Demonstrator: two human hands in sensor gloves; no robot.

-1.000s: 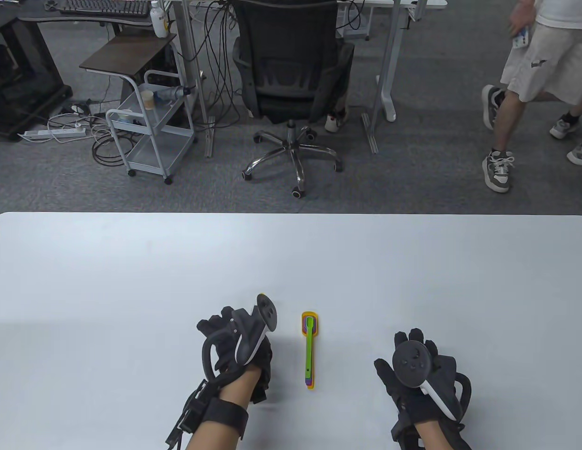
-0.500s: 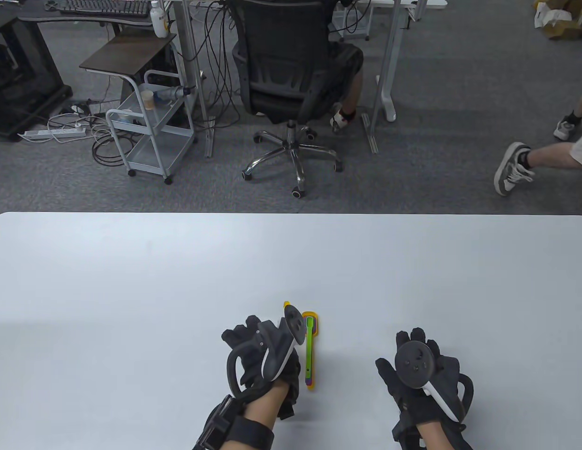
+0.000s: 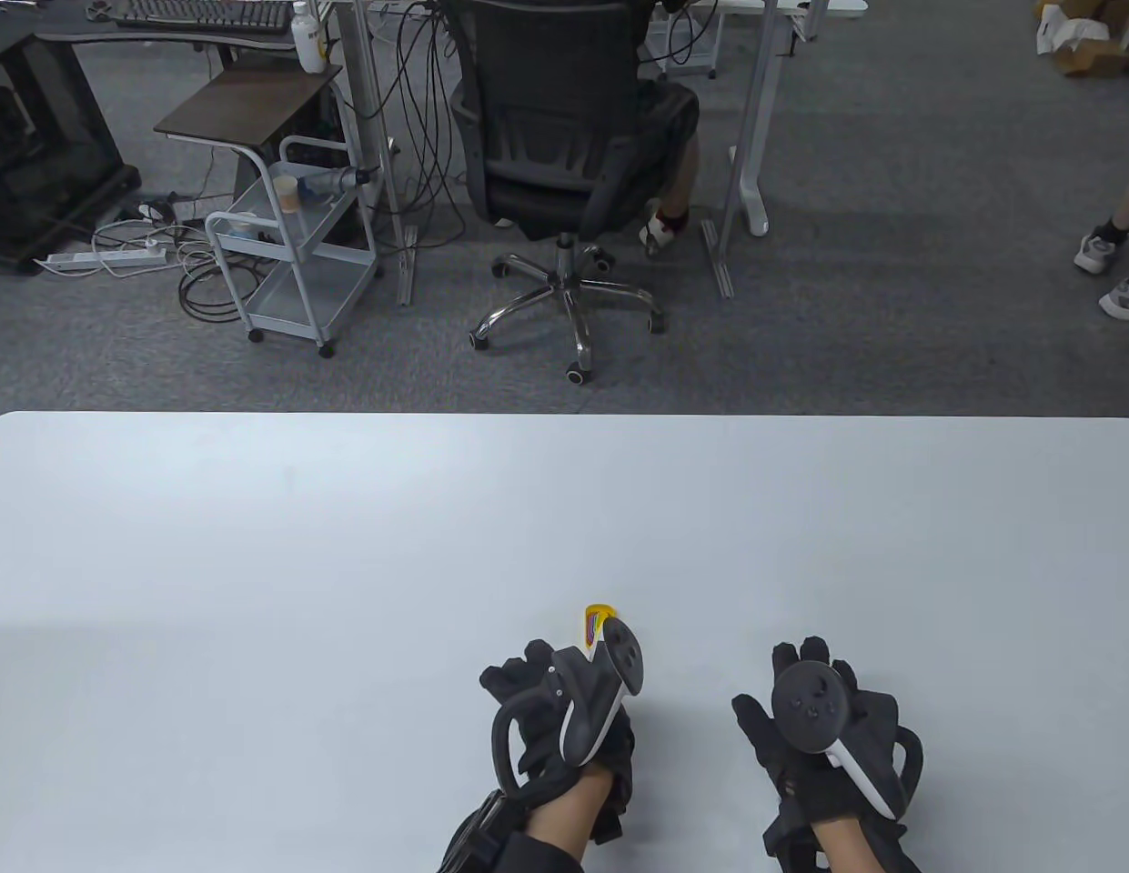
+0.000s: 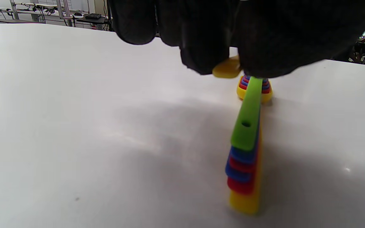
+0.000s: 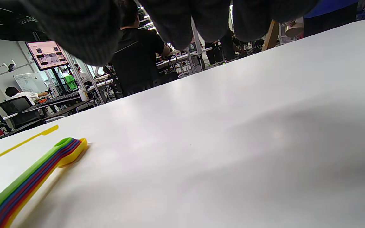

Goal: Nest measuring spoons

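The nested stack of measuring spoons [image 4: 247,126] lies on the white table [image 3: 346,546], green on top, yellow at the bottom. In the table view only its yellow bowl end [image 3: 599,621] shows past my left hand [image 3: 546,673], which hovers right over the stack. The left fingers [image 4: 201,47] pinch a thin yellow spoon [image 4: 227,68] just above the stack's bowl end; it shows as a thin yellow strip in the right wrist view [image 5: 21,144], beside the stack [image 5: 33,172]. My right hand [image 3: 801,664] rests palm down on the table, right of the stack, holding nothing.
The table's far edge [image 3: 564,416] runs across mid-frame. Beyond it on the floor are an office chair [image 3: 555,118] with a seated person and a small metal cart [image 3: 291,264].
My left hand has moved right with the thin yellow spoon until it covers most of the stack. The right hand has stayed put. A person walking at the far right has left.
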